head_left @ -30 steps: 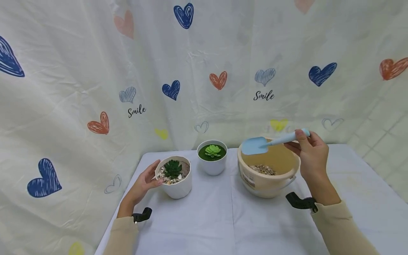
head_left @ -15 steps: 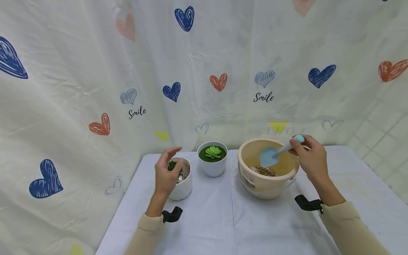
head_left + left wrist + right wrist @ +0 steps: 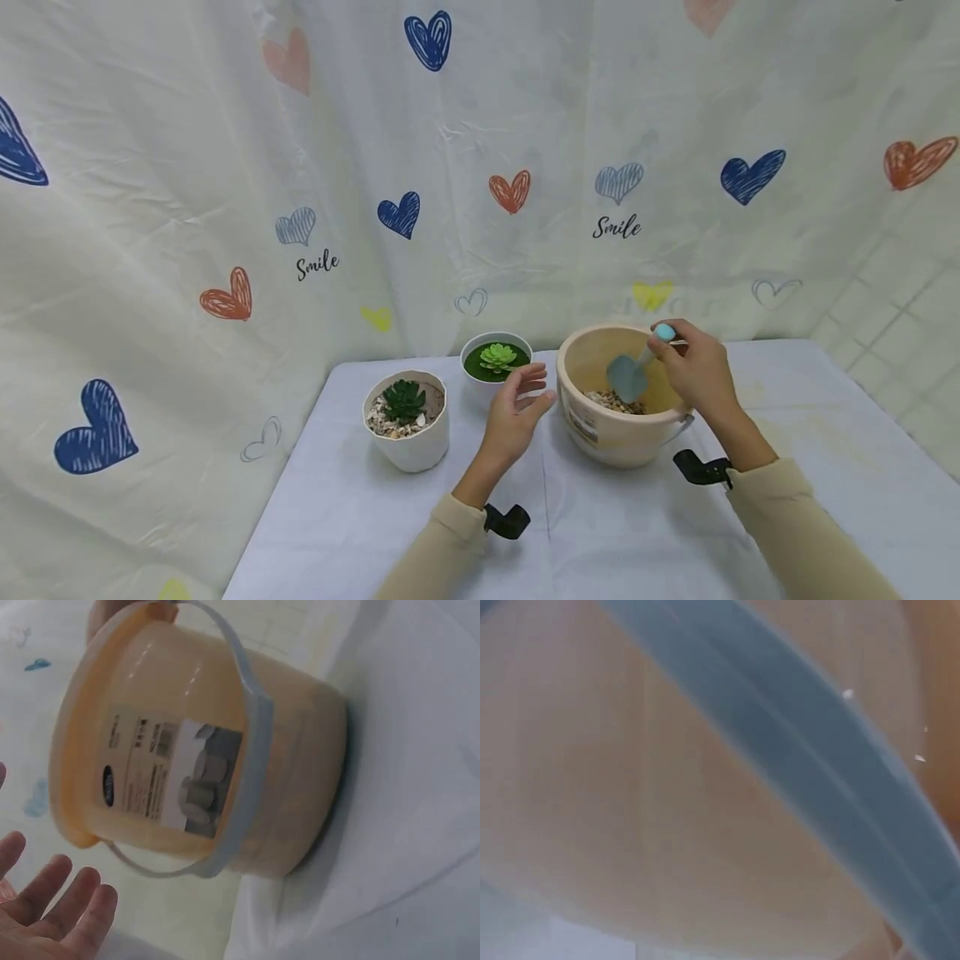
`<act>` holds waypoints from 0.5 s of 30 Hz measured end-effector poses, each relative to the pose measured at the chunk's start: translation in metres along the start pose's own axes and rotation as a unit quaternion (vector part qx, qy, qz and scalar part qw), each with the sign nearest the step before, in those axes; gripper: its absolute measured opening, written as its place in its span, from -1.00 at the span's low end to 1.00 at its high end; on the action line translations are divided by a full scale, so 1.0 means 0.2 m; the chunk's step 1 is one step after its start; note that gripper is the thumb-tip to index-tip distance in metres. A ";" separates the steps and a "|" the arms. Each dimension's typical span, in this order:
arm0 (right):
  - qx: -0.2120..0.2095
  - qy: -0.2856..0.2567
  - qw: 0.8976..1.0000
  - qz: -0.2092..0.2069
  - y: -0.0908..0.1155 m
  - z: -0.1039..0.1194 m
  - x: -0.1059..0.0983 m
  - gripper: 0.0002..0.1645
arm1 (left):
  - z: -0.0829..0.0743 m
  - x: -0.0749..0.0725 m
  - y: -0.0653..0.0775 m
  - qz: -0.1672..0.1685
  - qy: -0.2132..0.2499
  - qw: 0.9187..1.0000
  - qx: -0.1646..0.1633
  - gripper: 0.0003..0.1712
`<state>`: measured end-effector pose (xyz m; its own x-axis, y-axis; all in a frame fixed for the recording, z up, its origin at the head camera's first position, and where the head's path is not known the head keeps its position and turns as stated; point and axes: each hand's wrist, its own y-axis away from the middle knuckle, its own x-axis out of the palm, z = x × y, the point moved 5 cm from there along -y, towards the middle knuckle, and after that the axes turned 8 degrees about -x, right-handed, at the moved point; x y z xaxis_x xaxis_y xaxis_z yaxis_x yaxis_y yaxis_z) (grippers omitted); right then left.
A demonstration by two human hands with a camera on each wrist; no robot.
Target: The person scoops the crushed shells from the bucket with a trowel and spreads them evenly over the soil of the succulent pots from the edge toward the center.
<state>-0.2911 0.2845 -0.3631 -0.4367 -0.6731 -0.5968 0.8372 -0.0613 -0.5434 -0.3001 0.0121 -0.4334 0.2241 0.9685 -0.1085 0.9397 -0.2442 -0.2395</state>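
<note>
My right hand (image 3: pixel 693 367) grips the handle of a light blue trowel (image 3: pixel 627 377), its blade tilted down inside the beige bucket (image 3: pixel 622 446) at the gravel (image 3: pixel 611 402). In the head view my left hand (image 3: pixel 513 414) is in the air left of the bucket, fingers spread and relaxed, overlapping the middle pot. The left wrist view has the fingers (image 3: pixel 90 915) of that hand apart from the bucket's rim, with a printed label and a grey carrying handle (image 3: pixel 255 750) on the bucket. The bucket wall and handle fill the right wrist view, where the trowel is hidden.
A white pot (image 3: pixel 412 450) with a dark green succulent (image 3: pixel 405 402) and pebbles stands at the left. Behind my left hand is another white pot (image 3: pixel 480 392) with a light green succulent (image 3: pixel 498 357). A heart-printed curtain (image 3: pixel 450 267) hangs behind the table.
My left hand has left the rim of the left pot and moved right toward the bucket. My right hand has tilted the trowel and lowered its blade into the bucket.
</note>
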 end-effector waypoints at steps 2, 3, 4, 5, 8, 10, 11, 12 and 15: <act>-0.004 0.004 1.000 0.022 0.00 0.00 0.02 -0.59 | 0.02 0.06 -0.01 0.007 0.003 1.000 -0.009 -0.46; -0.005 0.007 0.999 0.032 0.00 0.00 0.03 -0.58 | 0.03 0.08 -0.01 0.010 0.005 1.000 -0.011 -0.44; -0.007 0.010 0.999 0.043 0.00 0.00 0.04 -0.57 | 0.04 0.10 -0.02 0.011 0.007 1.000 -0.013 -0.42; -0.009 0.011 0.999 0.050 0.00 -0.01 0.04 -0.57 | 0.04 0.12 -0.03 0.012 0.010 1.000 -0.015 -0.41; -0.015 0.013 0.997 0.070 0.00 -0.01 0.05 -0.59 | 0.06 0.17 -0.04 0.009 0.019 0.999 -0.026 -0.37; -0.018 0.013 0.996 0.085 -0.01 -0.01 0.05 -0.61 | 0.07 0.19 -0.05 0.008 0.023 0.999 -0.036 -0.35; -0.018 0.012 0.995 0.092 0.00 -0.01 0.05 -0.61 | 0.07 0.19 -0.05 0.009 0.024 0.999 -0.041 -0.34; -0.017 0.010 0.995 0.100 0.00 -0.01 0.05 -0.61 | 0.08 0.20 -0.05 0.010 0.025 0.999 -0.044 -0.33; -0.013 0.002 0.993 0.119 0.00 -0.01 0.06 -0.57 | 0.10 0.21 -0.05 0.017 0.029 0.998 -0.050 -0.31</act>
<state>-0.2967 0.2779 -0.3701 -0.2283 -0.6629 -0.7131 0.9086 0.1181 -0.4007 -0.3043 0.0548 -0.4544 0.2675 0.9618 -0.0579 0.9519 -0.2731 -0.1392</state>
